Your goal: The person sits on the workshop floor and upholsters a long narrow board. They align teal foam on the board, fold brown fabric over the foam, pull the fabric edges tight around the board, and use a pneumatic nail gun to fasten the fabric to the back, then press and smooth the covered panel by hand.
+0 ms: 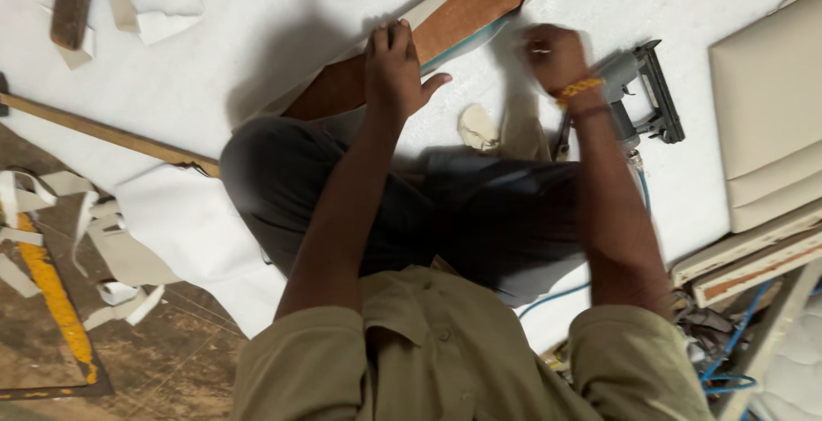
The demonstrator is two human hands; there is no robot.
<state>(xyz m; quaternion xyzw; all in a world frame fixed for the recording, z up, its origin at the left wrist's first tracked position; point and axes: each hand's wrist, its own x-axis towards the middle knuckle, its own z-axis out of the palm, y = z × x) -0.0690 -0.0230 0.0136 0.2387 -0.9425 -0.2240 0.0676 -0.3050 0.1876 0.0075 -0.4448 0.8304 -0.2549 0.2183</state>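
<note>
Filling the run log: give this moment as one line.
left hand: pressing brown strip | right hand: blurred, grip unclear | staple gun: on white sheet

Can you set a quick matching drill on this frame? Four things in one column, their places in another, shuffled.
Things:
1. left hand
2. staple gun
3. yellow strip
4. cream padded panel

Places:
A. far right edge, on the white sheet
B. pressed on the brown board
C. lower left, on the brown floor
D. just right of the right hand

Pairs: 1-B, 2-D, 3-C, 4-A
</note>
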